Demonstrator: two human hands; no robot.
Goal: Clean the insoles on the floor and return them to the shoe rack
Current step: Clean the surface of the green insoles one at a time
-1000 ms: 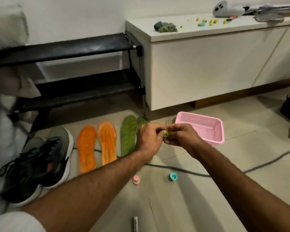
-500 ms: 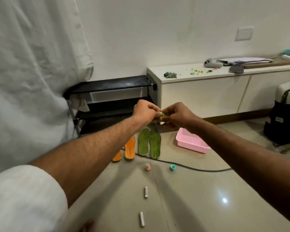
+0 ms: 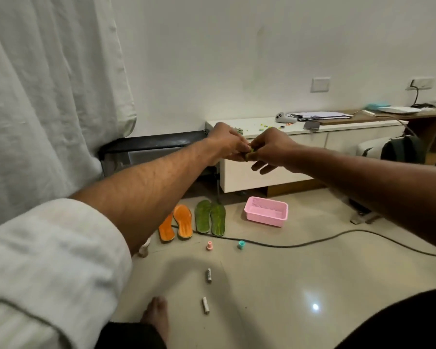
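Two orange insoles and two green insoles lie side by side on the floor below the black shoe rack. My left hand and my right hand meet in mid-air above them, in front of the rack's right end. Both pinch a small green piece between their fingertips; most of it is hidden by the fingers. My right hand's lower fingers stick out straight.
A pink basket sits on the floor right of the insoles. A grey cable runs across the floor. A pink cap, a teal cap and two batteries lie nearer me. A white cabinet stands right of the rack.
The view rose and pulled back from the floor. Both hands lifted together, still pinching the small green piece, from just above the insoles to rack height.
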